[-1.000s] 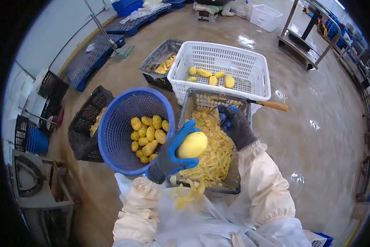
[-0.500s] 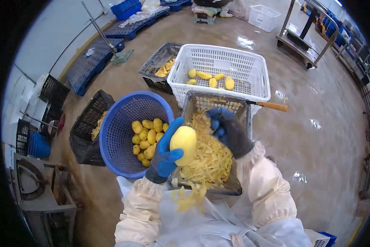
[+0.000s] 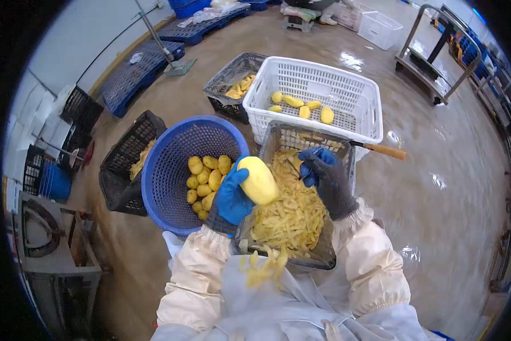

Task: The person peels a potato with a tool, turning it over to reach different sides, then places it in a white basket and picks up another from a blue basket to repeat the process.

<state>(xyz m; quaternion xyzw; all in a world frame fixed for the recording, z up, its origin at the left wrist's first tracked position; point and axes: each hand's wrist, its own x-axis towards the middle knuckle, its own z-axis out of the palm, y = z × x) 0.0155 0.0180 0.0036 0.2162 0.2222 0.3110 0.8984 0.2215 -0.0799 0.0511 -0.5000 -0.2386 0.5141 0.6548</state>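
A large peeled potato (image 3: 258, 181) is gripped in my left hand (image 3: 234, 199), which wears a blue-and-black glove and holds it tilted above the crate's left side. My right hand (image 3: 326, 176), gloved alike, is closed around a peeler (image 3: 293, 165); only a thin edge of it shows past the fingers, apart from the potato. Beneath both hands stands a crate (image 3: 341, 224) full of potato peelings (image 3: 289, 221). Unpeeled potatoes (image 3: 203, 177) lie in the blue basket (image 3: 164, 162) to the left. More peelings (image 3: 265, 267) cling to my apron.
Beyond the peelings crate, a white crate (image 3: 323, 74) holds several peeled potatoes (image 3: 305, 112). A wooden-handled knife (image 3: 385, 150) rests across the crate's right rim. Black crates (image 3: 232, 71) stand behind and left of the basket. A trolley (image 3: 431, 74) stands far right on the wet floor.
My left hand has turned the potato, so its lower end now points right toward the crate. My right hand stays near the peelings, a little lower relative to the potato. The view has shifted slightly.
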